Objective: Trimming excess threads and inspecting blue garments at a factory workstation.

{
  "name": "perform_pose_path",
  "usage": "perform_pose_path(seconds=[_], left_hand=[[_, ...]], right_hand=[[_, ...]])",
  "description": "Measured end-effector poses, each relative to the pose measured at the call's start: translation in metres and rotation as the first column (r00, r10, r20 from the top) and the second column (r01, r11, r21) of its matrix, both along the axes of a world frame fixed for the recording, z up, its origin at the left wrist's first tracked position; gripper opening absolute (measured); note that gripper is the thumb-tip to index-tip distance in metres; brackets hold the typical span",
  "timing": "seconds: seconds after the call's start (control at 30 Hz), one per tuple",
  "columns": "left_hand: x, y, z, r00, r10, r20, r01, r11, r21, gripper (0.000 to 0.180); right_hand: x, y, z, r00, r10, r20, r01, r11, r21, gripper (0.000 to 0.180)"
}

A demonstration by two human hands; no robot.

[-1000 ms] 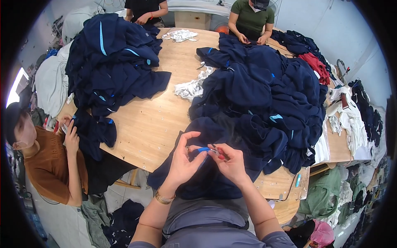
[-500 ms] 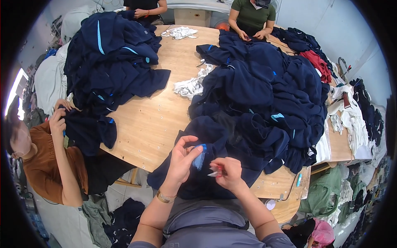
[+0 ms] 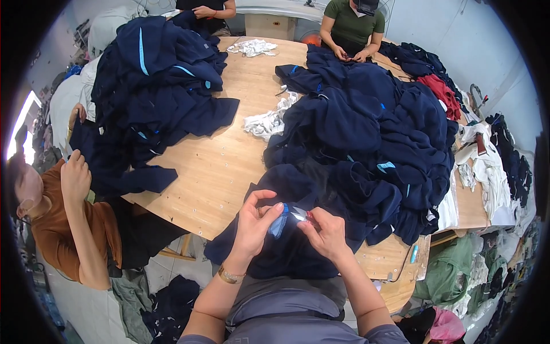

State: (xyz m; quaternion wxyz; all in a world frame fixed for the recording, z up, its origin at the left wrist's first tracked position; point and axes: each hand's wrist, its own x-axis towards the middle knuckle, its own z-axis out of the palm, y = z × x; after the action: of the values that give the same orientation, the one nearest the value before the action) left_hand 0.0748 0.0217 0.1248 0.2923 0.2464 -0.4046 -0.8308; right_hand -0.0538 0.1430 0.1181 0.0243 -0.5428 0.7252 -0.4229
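Lower centre: blue tab [image 3: 277,226] pinched by left hand [image 3: 252,225], snips [image 3: 299,214] held by right hand [image 3: 326,233]; trimming presumed, careful blade placement required

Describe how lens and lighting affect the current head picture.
Head view: black fisheye border frames the pale wooden table; head view: slanted white patch at far left looks blown out; head view: silvery metal blades in the bare right hand look pale, outlines unclear.
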Motion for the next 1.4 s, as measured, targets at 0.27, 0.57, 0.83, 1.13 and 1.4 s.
perform_pose_path(seconds=[0.27, 0.57, 0.83, 1.13, 1.4], left_hand=[[0.003, 0.005, 0.003, 0.999, -0.025, 0.033, 0.030, 0.988, -0.152, 0.031], [-0.002, 0.003, 0.005, 0.998, 0.004, 0.058, 0.009, 0.974, -0.227, 0.031], [0.012, 0.009, -0.002, 0.995, 0.087, 0.053, -0.058, 0.913, -0.403, 0.031], [0.038, 0.024, 0.015, 0.828, 0.537, 0.162, -0.308, 0.677, -0.669, 0.030], [0.043, 0.015, 0.009, 0.769, 0.625, 0.136, -0.373, 0.610, -0.699, 0.030]], right_hand=[[0.003, -0.003, 0.000, 1.000, -0.001, -0.023, 0.001, 1.000, 0.003, 0.037], [0.000, -0.010, -0.008, 0.920, -0.097, 0.380, 0.127, 0.990, -0.055, 0.026], [0.026, -0.028, 0.009, 0.864, 0.016, 0.504, 0.012, 0.998, -0.054, 0.012], [0.036, -0.052, -0.014, 0.989, 0.146, 0.010, -0.141, 0.968, -0.210, 0.011], [0.049, -0.071, 0.007, 0.982, 0.180, 0.048, -0.175, 0.980, -0.096, 0.019]])
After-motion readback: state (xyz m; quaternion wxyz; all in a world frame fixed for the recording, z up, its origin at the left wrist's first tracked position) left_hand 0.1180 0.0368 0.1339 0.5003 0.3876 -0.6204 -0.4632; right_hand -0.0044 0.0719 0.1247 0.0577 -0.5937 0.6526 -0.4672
